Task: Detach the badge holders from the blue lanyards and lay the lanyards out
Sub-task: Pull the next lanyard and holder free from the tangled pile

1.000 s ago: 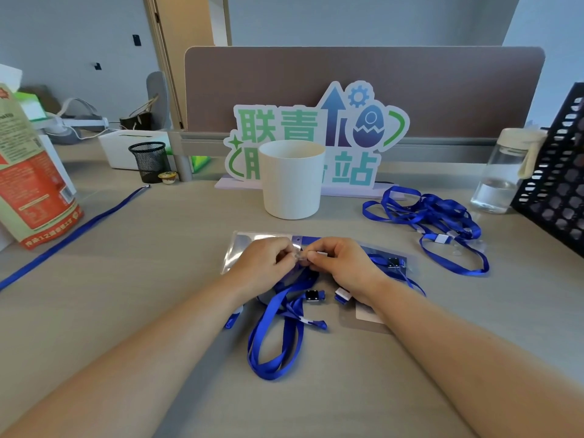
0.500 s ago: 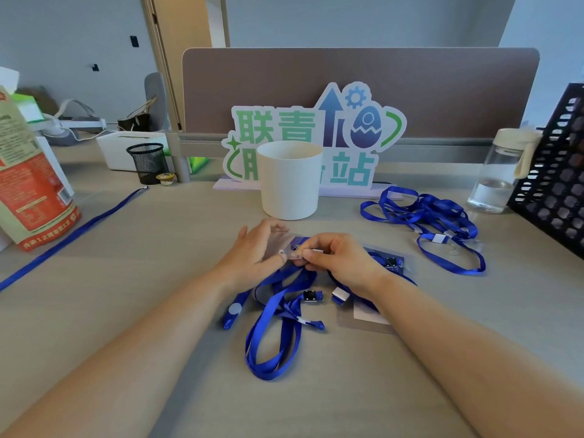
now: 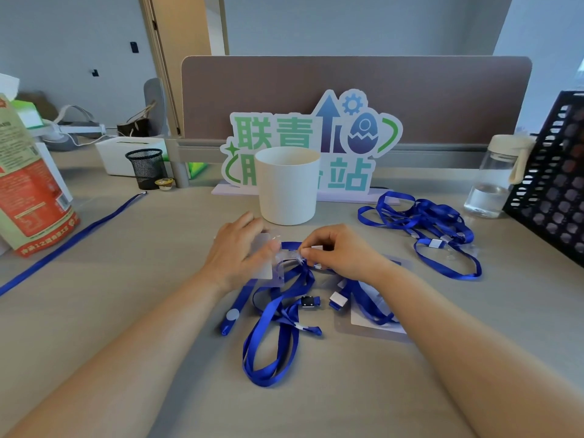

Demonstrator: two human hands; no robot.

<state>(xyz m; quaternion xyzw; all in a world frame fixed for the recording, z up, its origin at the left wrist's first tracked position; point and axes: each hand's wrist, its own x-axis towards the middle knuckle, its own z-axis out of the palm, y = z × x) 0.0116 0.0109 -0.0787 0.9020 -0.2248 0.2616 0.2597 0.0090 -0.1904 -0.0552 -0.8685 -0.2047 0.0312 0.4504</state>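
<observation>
Since a moment ago, the left grip [image 3: 238, 252] has opened up and slid a little left and far, away from the right grip [image 3: 343, 251]. The clear badge holder [image 3: 267, 263] has gone with it. The left grip's fingers are now mostly straight and lie on that holder. The right grip is curled tight and pinches the clip [image 3: 305, 255] at the end of the blue lanyard [image 3: 265, 379]. That lanyard loops toward me on the surface [image 3: 126, 263]. A thin clear bit runs between the holder and the clip. I think this holder is coming off, but I can't tell if it is free yet.

Done so far, I think: one long lanyard [image 3: 66, 247] lies out straight at the left.

Left to do: this lanyard must be laid out. A second holder [image 3: 360, 322], near the right grip, has blue strap across it. A tangled pile of lanyards [image 3: 436, 210] waits far right, beside the water bottle [image 3: 491, 181]. I'd say we are not yet half way.
</observation>
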